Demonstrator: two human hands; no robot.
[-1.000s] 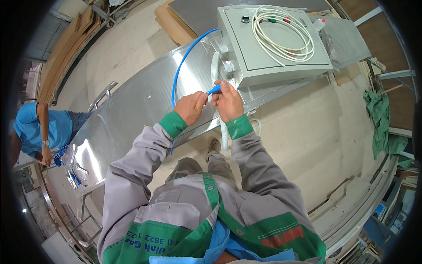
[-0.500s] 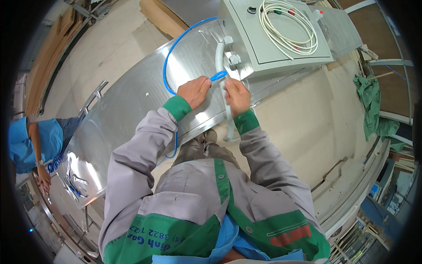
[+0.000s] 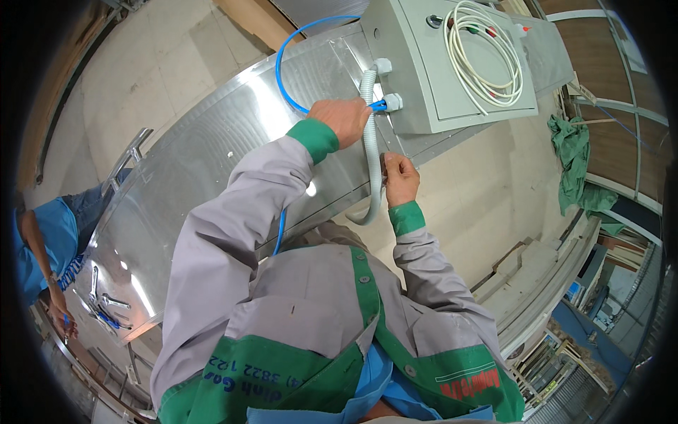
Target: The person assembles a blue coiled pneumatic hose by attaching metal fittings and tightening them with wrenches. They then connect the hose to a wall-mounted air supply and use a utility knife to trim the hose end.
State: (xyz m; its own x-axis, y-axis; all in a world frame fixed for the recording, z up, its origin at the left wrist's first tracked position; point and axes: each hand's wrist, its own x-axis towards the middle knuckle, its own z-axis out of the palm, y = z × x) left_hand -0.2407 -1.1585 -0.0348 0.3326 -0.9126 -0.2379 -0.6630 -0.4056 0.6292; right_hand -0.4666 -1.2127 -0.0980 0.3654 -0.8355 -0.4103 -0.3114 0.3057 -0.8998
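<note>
My left hand [image 3: 342, 120] is closed around a blue hose [image 3: 281, 67]. The hose's front end touches the opening of the lower grey cable gland [image 3: 393, 103] on the side of a light grey metal cabinet [image 3: 417, 67]. A grey corrugated conduit [image 3: 372, 152] hangs from the upper gland [image 3: 383, 67] and crosses just in front of the hose end. My right hand [image 3: 400, 180] is below, with curled fingers beside the conduit. Whether anything sits in those fingers is hidden.
A coil of cream cable [image 3: 484, 60] lies on the cabinet. The cabinet rests on a shiny metal bench [image 3: 205, 155]. Several wrenches [image 3: 106, 304] lie at its left end, near another person's arm [image 3: 53, 283]. Green cloth [image 3: 568, 155] hangs at right.
My left hand has moved right and up, bringing the blue hose to the lower gland. My right hand has left the hose and dropped lower, beside the conduit.
</note>
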